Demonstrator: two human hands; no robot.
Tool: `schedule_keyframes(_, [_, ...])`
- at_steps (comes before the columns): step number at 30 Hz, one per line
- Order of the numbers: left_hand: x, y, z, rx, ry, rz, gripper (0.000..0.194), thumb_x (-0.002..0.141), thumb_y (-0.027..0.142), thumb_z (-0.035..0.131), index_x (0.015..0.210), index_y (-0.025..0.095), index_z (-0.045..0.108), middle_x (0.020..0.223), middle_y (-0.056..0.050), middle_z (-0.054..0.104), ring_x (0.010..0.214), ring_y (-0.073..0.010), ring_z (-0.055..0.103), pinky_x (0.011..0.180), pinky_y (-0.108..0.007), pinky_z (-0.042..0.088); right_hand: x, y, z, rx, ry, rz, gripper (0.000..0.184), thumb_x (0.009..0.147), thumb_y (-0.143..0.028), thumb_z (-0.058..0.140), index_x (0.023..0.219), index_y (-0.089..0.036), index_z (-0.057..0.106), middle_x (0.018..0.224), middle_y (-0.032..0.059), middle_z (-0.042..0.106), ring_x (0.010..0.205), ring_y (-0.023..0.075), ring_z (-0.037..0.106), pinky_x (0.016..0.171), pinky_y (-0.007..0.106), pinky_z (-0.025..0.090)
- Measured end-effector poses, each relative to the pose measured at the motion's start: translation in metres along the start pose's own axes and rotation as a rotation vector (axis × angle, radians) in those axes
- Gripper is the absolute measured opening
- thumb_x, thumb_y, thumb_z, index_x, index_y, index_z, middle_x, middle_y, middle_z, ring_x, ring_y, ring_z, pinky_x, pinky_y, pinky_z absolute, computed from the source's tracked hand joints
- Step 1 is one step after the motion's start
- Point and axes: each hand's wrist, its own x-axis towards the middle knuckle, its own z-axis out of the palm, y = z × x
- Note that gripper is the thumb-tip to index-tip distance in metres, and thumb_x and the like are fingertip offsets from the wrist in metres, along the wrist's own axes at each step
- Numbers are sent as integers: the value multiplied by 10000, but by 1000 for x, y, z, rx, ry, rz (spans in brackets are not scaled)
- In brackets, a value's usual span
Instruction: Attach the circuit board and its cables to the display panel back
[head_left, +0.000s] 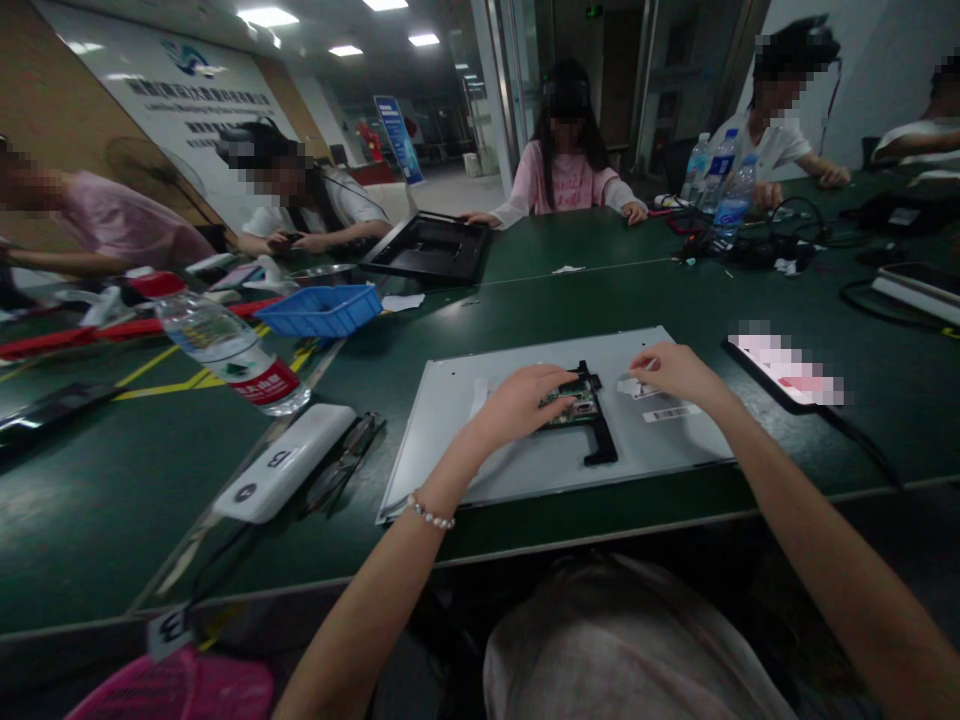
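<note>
Pale grey is covering the broad face of a flat panel [532, 472], which is lying on the green table [645, 295] in front of the person. On it a black bracket [602, 442] is resting, with a green circuit board [582, 409] sitting beside it, partly hidden by the person's left grip [517, 400]; that bare hand is spreading its fingers loosely over the board, unclenched. The right grip [675, 372] is bringing thumb and forefinger together at the edge of a small white label [637, 389]; whether they are grasping it, one cannot tell. Just below, a barcode label [671, 413] is showing dark bars, its print being too small to read. To the left, a white power bank [289, 463] is bearing a dark mark resembling a B or a 13, beside folded eyeglasses [341, 467]. Behind these, a red-capped bottle [217, 335] is leaning in view, its red wrapper carrying white characters that are blurring past reading. A tag [171, 632] with a dark figure like a 3 is hanging at the table's near edge, above a pink basket [202, 680]. On the far wall, a sign [199, 95] is displaying a blue logo above rows of characters, among which 大 is standing out. A phone [787, 375] is lying right of the panel.
</note>
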Motion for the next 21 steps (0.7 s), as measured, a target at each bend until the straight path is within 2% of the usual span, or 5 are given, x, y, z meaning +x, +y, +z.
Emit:
schedule_keyframes(2, [4,-9,-3,97,51,-107,337,952,288,443,1243,166,561,1229,-92,608,1124,-216,568,986,-364,431,1,1,1,-36,41,-8,248,819,-313,553,903,-158,728,952,110,699,810,217,643,736,322,467])
schedule_keyframes(4, [9,-18,-7,202,45,-190,318,926,259,468,1199,153,593,1194,-97,624,1080,-223,590,953,-351,448,1,1,2,-35,38,-19,255,834,-301,532,906,-153,727,964,112,698,827,219,644,753,323,469])
schedule_keyframes(9, [21,-34,-10,318,-90,-324,291,851,246,550,1107,168,664,1107,-90,669,968,-226,638,830,-296,492,-2,-3,2,-3,14,-14,243,841,-282,527,897,-164,732,927,103,714,829,229,654,750,329,479])
schedule_keyframes(18, [26,-49,-1,252,-91,-349,230,838,249,543,933,172,737,950,-84,712,869,-210,656,803,-268,487,-1,-2,5,-43,14,-11,253,835,-264,514,895,-155,733,919,110,719,830,226,661,756,326,474])
schedule_keyframes(21, [31,-49,-3,216,-99,-420,237,842,252,527,928,174,734,935,-82,711,868,-217,655,806,-281,485,0,-2,6,-61,11,-5,244,829,-259,518,883,-157,733,912,108,721,832,228,659,747,319,465])
